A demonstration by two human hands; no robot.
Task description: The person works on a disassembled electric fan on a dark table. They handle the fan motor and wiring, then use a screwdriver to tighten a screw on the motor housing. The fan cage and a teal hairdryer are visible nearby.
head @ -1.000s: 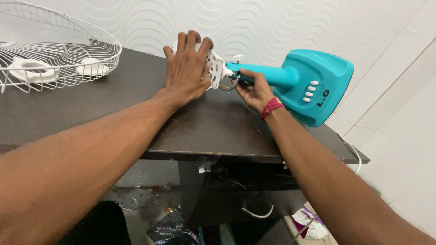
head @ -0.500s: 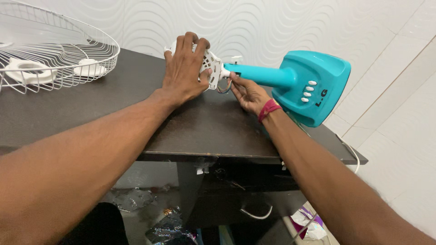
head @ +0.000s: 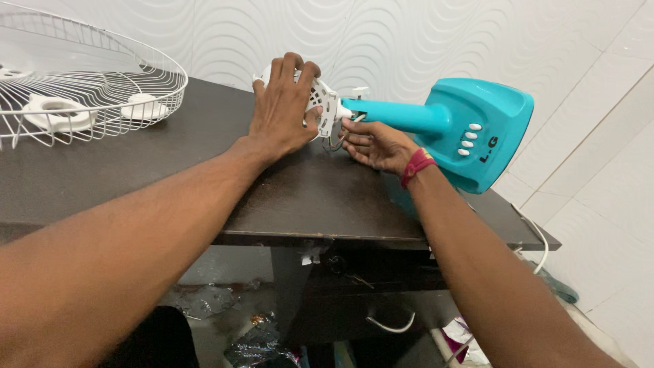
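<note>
A turquoise fan stand [head: 470, 129] lies on its side on the dark table [head: 170, 170], its neck pointing left to a white motor housing [head: 321, 102]. My left hand [head: 283, 109] is cupped over that white housing and holds it. My right hand [head: 375, 144], with a red thread band at the wrist, pinches thin wires that hang just below the joint between neck and housing. Most of the housing is hidden under my left hand.
A white wire fan guard [head: 82, 88] with white plastic parts inside it rests at the table's far left. A white cable [head: 538, 238] hangs off the right edge. Crumpled plastic litter [head: 259, 341] lies under the table. Patterned and tiled walls stand behind.
My right hand has shifted from gripping the turquoise neck to the wires under the joint. My left hand has stayed on the white housing.
</note>
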